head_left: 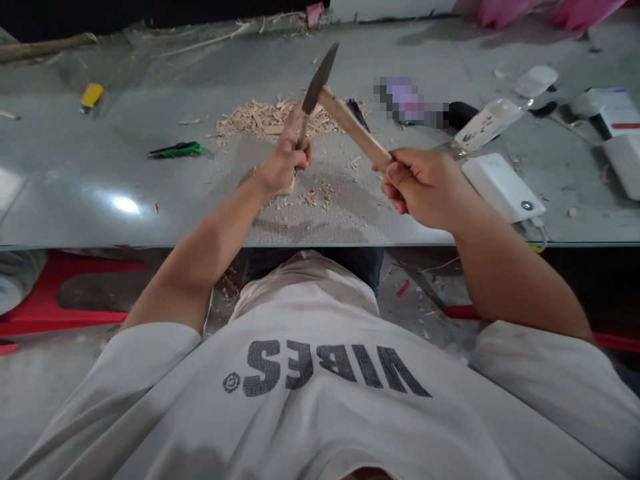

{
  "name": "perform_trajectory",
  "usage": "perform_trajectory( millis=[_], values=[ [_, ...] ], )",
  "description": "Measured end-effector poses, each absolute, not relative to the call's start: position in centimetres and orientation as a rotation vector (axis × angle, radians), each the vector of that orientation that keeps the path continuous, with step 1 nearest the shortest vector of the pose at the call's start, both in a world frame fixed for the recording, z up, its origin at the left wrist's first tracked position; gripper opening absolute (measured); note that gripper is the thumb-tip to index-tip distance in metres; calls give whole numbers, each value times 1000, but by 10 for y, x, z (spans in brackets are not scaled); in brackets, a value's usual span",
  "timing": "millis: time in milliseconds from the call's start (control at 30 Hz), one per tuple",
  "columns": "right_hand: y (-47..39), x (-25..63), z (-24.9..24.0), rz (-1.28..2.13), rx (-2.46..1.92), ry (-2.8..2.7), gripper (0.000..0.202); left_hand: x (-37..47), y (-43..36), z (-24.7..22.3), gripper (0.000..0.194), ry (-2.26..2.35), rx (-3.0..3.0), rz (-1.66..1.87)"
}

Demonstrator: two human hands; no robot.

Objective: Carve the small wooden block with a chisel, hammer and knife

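Observation:
In my right hand [413, 187] is the pale wooden handle of a hammer [355, 130]. Its dark, tapering head slants over my left hand, and the head's lower end meets or nearly meets the top of a thin chisel [303, 131]. My left hand [287, 163] is closed around that chisel, which stands roughly upright; its lower end is hidden by the fingers. Under the left hand, a small light piece of wood [287, 189] shows only in part on the table mat [270, 223]. A pile of wood shavings [265, 117] lies just beyond.
A green utility knife [176, 150] and a yellow object [91, 97] lie to the left. Rightward are a pixelated purple object [407, 97], a clear bottle [487, 125] on its side and a white power bank [504, 187] with a cable. The table's front edge runs before my body.

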State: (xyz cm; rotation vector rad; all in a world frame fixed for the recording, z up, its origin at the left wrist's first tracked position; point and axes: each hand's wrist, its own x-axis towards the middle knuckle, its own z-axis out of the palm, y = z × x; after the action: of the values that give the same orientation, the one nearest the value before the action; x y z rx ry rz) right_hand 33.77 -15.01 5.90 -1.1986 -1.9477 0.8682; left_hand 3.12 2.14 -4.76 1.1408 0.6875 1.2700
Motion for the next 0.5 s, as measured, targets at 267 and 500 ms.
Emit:
perform_trajectory(
  millis=[267, 500],
  values=[
    [-148, 343, 63, 893, -1226, -1907, 64, 28, 12, -44, 102, 688, 1221, 1251],
    [-146, 336, 60, 825, -1061, -1762, 77, 32, -8, -18, 104, 676, 1147, 1254]
  ],
)
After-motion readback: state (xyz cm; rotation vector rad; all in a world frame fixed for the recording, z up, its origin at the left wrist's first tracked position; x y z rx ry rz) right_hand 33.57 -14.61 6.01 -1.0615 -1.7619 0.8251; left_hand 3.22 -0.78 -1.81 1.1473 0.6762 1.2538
